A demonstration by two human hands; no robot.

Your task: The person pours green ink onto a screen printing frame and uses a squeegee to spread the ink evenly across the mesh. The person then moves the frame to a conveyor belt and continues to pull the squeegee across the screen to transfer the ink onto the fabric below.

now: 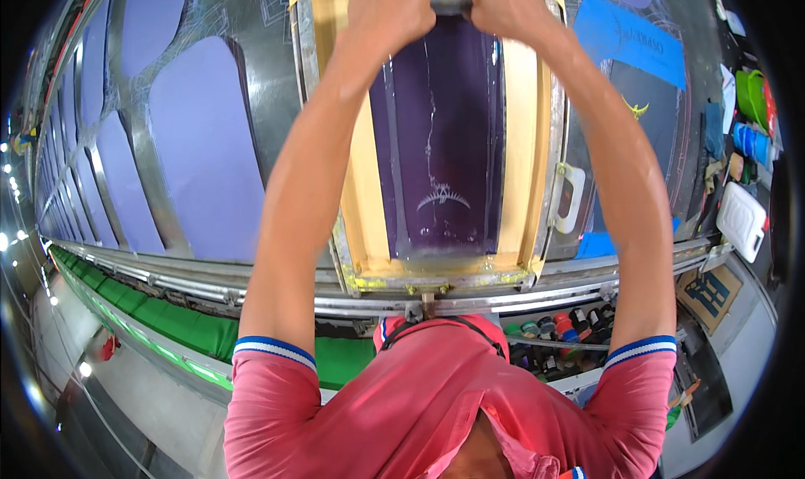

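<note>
Both my arms reach forward over a screen-printing frame (528,144) with a worn metal edge and yellow-taped inner borders. At its far end, my left hand (394,5) and my right hand (503,5) are closed round a dark squeegee (451,0), one at each side. The squeegee's lower part is hard to make out. Between the taped borders, the dark purple mesh (453,127) carries a pale, spiky curved motif near me. A thin whitish streak runs down its middle, with small wet-looking spots around the motif.
Light purple fabric panels (201,144) lie on the long dark table to the left. Blue tape (629,39) and a dark sheet are on the right. Metal rails (251,269) run along the front edge. Ink containers (570,324) and a white lid (741,222) sit at the right.
</note>
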